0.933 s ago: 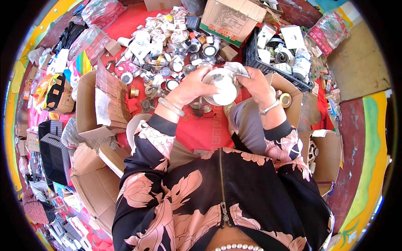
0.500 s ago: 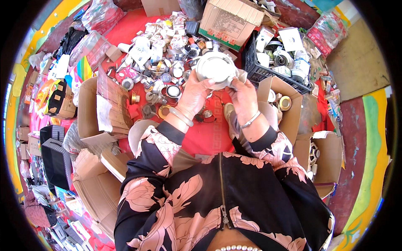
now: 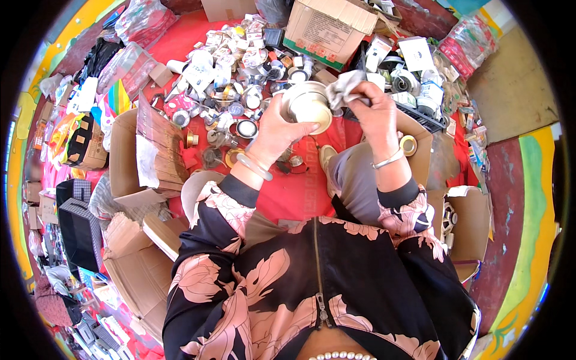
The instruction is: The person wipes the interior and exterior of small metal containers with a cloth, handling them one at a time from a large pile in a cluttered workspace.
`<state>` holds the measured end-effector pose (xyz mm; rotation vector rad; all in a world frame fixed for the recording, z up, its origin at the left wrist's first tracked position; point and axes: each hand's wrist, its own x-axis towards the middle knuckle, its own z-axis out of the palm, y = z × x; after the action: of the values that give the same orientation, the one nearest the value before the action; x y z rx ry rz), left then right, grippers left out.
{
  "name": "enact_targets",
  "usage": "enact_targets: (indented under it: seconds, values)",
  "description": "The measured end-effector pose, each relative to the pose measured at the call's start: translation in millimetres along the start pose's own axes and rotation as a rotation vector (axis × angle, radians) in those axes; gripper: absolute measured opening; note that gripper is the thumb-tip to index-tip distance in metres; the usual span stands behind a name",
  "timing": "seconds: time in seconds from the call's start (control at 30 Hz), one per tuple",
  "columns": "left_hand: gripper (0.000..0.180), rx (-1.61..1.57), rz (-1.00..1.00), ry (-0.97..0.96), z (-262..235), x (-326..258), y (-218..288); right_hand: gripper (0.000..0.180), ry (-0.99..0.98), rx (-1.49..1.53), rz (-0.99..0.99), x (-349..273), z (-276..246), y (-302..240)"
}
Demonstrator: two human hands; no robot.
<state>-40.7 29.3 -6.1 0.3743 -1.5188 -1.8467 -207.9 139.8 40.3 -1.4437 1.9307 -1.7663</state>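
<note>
My left hand [image 3: 277, 129] grips a round downlight [image 3: 314, 114] by its left side, thumb along the lower edge. The lamp is tilted, showing a pale cup-shaped part inside a white rim. Just to its right, my right hand [image 3: 375, 114] pinches a crumpled grey-white cloth [image 3: 346, 87] between thumb and fingers. The cloth is close by the lamp's right edge; I cannot tell whether they touch. Beyond both hands lies a heap of loose lamps and small white boxes [image 3: 231, 72] on a red sheet [image 3: 282, 198].
A black plastic crate [image 3: 423, 120] of lamps stands at the far right, beside a large carton [image 3: 327, 33]. Open cardboard boxes flank me: one at left [image 3: 123, 150], one at right [image 3: 420, 147] with lamps in it, another at lower right [image 3: 471, 222]. Bags and cartons line the left.
My right hand has come away from the lamp to the right and up, with the cloth now in plain sight. The lamp has tilted in my left hand.
</note>
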Motion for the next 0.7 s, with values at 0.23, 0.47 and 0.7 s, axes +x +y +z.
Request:
enact_targets:
  seconds: [0.23,0.47,0.7]
  values:
    - [0.067,0.096,-0.006,-0.063,1,-6,-1,0.015,-0.108,-0.439,-0.256,-1,3,7]
    - [0.07,0.284,-0.076,-0.139,4,-7,-7,0.008,-0.256,-0.344,-0.585,16,24,-8]
    - [0.074,0.303,-0.126,-0.136,-9,-7,-11,0.007,-0.308,-0.382,-0.633,22,21,-2]
